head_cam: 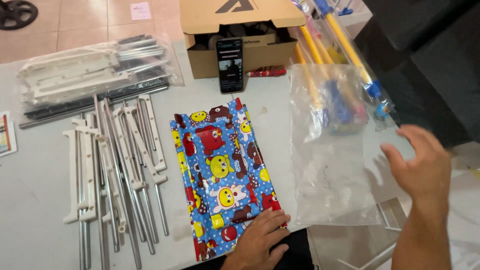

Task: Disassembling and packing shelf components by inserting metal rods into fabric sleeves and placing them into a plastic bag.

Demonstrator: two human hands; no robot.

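**Me:** Head view shows my left hand [257, 235] lying flat, fingers spread, on the near end of the folded cartoon-print sheet [222, 175]. It grips nothing; it only presses the blue sheet against the grey table [40, 200].

**Helper:** And your other hand?

**Me:** My right hand [422, 162] is open and empty, fingers loosely curved, raised just beside the right edge of the clear plastic bag [332, 150]. I can't tell whether it brushes the bag.

**Helper:** What's around you?

**Me:** Left of the sheet lie white plastic brackets with metal rods [112, 175], spread loose, and behind them a second set in a plastic wrapper [95, 70]. A phone [230, 65] leans upright against a cardboard box [240, 37]. Yellow and blue poles [340, 55] run partly under the bag's far end.

**Helper:** How would you handle the sheet well?

**Me:** I judge it best to keep the left palm flat, so the slippery folds don't slide apart, and to keep the pressure at the near edge. The right hand should come in low and flat, since the thin bag would likely shift at a careless touch.
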